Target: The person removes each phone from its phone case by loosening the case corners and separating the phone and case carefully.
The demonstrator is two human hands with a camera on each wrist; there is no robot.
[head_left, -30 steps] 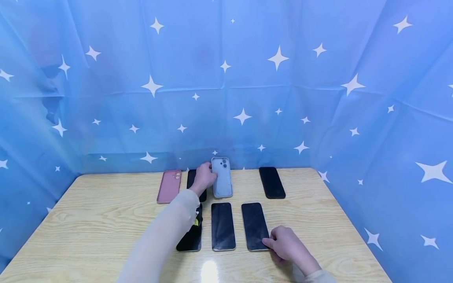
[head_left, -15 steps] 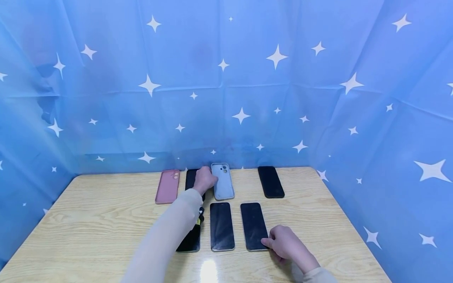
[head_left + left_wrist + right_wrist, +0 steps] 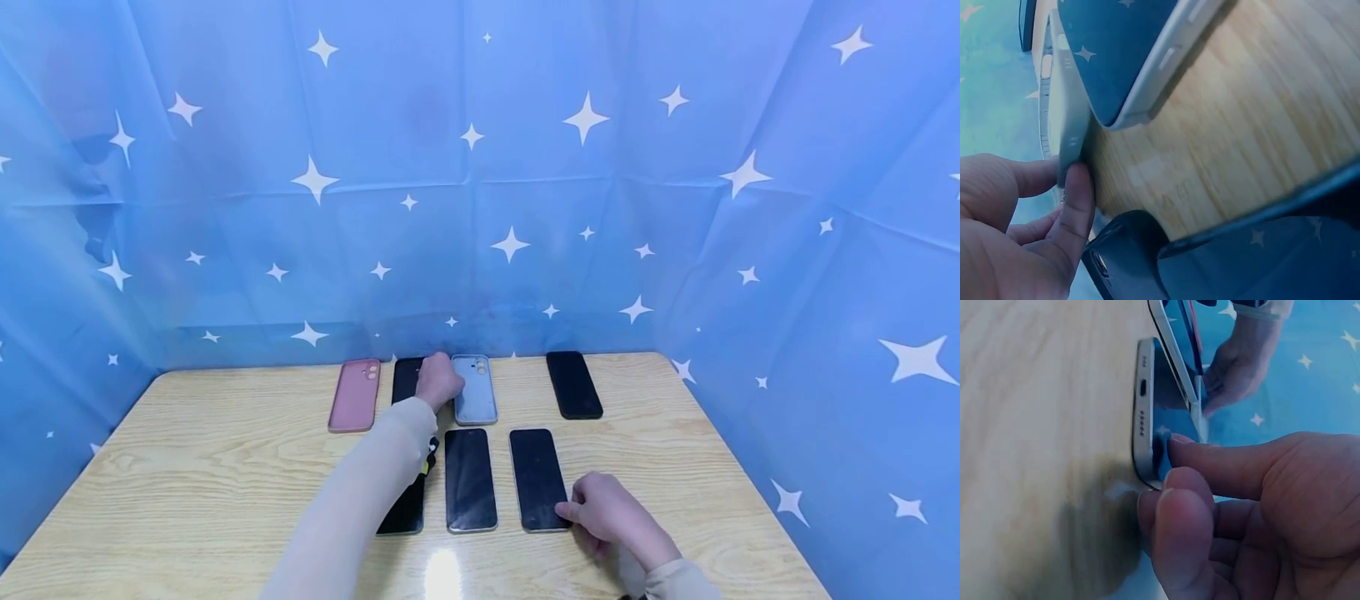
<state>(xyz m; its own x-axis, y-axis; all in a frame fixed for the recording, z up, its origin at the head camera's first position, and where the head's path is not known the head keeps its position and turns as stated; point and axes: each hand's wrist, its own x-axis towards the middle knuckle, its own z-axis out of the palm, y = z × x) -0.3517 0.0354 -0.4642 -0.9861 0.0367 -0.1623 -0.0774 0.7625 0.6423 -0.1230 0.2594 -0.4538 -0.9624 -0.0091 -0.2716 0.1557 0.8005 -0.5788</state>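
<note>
My left hand [image 3: 438, 382] pinches the left edge of a light blue phone case [image 3: 474, 396] with camera cutouts, at the back of the table. In the left wrist view, thumb and fingers meet on the rim of this case [image 3: 1072, 119]. My right hand [image 3: 609, 512] holds the near right corner of a smartphone [image 3: 538, 479], which lies screen up. The right wrist view shows the thumb on the screen and the curled fingers at the side of that phone [image 3: 1144, 412], its charging port facing the camera.
Another smartphone [image 3: 471, 482] lies in the middle of the front row; a third phone [image 3: 405, 510] is partly under my left sleeve. At the back are a pink phone case [image 3: 355, 396], a black one [image 3: 407, 379] partly covered by my left hand, and a black phone-shaped slab [image 3: 574, 385].
The far end of the light blue case has come down toward the table, with my left hand still on its edge. The right hand stays at the phone's corner.
</note>
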